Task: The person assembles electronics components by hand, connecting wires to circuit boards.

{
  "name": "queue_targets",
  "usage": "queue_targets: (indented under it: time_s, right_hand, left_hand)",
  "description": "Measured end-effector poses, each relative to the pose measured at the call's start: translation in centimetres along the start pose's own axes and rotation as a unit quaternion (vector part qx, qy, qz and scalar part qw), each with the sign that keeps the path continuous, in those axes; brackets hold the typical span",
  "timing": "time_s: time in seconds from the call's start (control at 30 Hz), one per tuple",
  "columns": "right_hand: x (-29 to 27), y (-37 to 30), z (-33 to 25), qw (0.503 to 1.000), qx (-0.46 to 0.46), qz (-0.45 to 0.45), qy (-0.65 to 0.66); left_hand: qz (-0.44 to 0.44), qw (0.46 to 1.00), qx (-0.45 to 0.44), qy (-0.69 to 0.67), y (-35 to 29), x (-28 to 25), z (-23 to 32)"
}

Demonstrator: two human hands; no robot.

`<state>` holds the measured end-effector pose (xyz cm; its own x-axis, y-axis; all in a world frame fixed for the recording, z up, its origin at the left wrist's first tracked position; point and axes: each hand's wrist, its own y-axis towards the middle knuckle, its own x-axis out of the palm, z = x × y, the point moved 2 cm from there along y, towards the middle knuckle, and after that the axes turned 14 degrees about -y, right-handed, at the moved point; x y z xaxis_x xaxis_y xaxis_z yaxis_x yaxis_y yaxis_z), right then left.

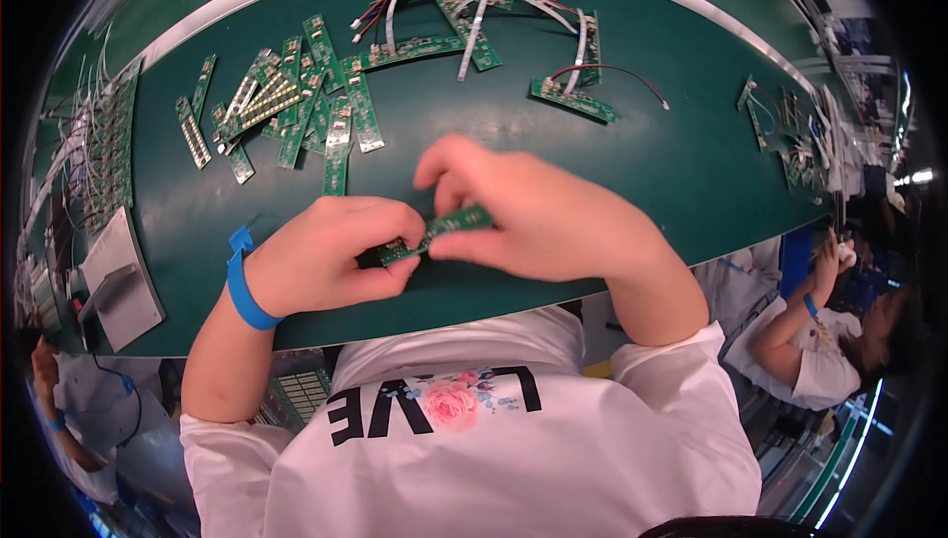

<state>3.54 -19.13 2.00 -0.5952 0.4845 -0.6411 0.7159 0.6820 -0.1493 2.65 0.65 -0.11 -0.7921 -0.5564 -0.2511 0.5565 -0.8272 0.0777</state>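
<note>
A narrow green circuit board [456, 225] is held between my two hands above the near part of the green table. My left hand [341, 247], with a blue wrist strap [243, 286] below it, pinches the board's left end. Thumb and fingers of my right hand [523, 212] close on the board toward its right end; that hand is slightly blurred. Just beyond my left hand lies a loose pile of similar board strips [286, 104], some with rows of pale parts. One strip [337, 148] of the pile reaches close to my left knuckles.
Boards with white ribbon cables and thin wires [474, 15] lie at the far middle; a wired board [573, 99] sits nearer. Several wired boards [118, 143] line the left edge, near a grey metal plate [120, 281]. More boards [790, 133] lie far right. Another person [810, 331] works at right.
</note>
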Motion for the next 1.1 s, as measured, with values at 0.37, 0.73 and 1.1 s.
queue_targets:
  time_s: [0.37, 0.73, 1.1]
  right_hand:
    - [-6.8, -1.4, 5.9, 0.905, 0.276, 0.294, 0.134]
    - [-9.6, 2.0, 7.7, 0.815, 0.346, 0.277, -0.372]
    - [-3.4, -1.4, 5.4, 0.818, 0.298, 0.300, -0.391]
  left_hand:
    - [0.107, 0.994, -0.027, -0.013, -0.1, 0.0, -0.3]
    - [0.095, 0.994, -0.046, 0.012, 0.0, -0.1, 0.5]
    - [0.105, 0.994, -0.023, 0.024, -0.1, 0.1, 0.3]
